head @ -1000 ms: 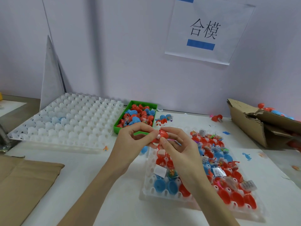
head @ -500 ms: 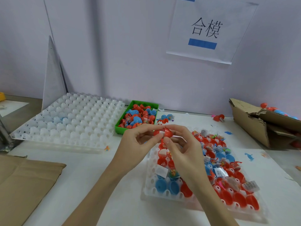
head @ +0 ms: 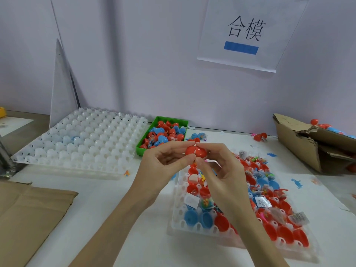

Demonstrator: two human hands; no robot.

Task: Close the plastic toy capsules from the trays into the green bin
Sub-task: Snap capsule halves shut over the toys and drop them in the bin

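Hands met above the tray (head: 178, 218): our left hand (head: 159, 166) and right hand (head: 221, 170) pinched the red capsule (head: 195, 151), lifted slightly since before (halves nearly shut), green bin (head: 152, 125) at eleven o'clock awaiting it.

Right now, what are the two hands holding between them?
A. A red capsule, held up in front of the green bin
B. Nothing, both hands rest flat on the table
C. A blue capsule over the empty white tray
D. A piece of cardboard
A: the left hand and the right hand both pinch a red capsule in the air, with the green bin just behind it.
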